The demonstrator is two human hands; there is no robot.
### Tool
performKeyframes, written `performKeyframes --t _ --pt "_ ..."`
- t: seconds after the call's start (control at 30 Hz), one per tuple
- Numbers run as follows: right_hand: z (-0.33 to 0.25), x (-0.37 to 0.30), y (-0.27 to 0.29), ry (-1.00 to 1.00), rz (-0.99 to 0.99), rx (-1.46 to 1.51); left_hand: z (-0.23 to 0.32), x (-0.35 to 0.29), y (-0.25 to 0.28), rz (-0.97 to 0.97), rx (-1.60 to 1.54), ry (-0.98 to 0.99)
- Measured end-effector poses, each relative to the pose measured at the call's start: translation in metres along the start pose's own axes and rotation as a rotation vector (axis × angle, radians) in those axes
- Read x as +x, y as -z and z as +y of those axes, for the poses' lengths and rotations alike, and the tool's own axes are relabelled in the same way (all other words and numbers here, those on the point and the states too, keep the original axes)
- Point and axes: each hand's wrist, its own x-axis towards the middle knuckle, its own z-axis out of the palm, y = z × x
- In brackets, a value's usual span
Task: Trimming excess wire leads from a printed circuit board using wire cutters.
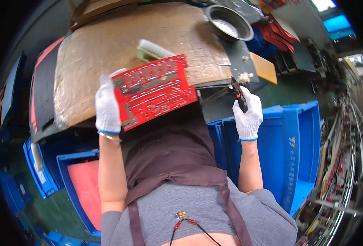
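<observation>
Two hands, both in white knit gloves. Left hand (107,107) grips one red circuit board (153,91) by its left edge, fingers curled over it, solder side with silver traces facing up; board is tilted, held over the near edge of the counter (87,61) and above the lap. Right hand (247,112) is closed around one pair of black-handled cutters (237,93), tips pointing up and away, well apart from the board's right edge. One brush (153,50) with white bristles and pale green back lies on the counter just behind the board. One metal bowl (229,22) sits at the far right of the counter. One worn brown cardboard sheet covers the counter top. Blue plastic crates (296,151) stand around: at least one to the right, at least one lower left holding a pink sheet (86,188).
</observation>
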Motion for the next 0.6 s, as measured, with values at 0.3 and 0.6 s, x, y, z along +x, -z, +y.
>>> performKeyframes --t 0.3,0.6 --pt "0.062 -0.005 0.03 -0.294 -0.097 -0.227 -0.001 0.001 -0.01 0.01 -0.071 0.054" --pt "0.057 0.013 0.018 -0.4 -0.297 -0.651 -0.003 0.002 0.005 0.019 -0.04 0.034"
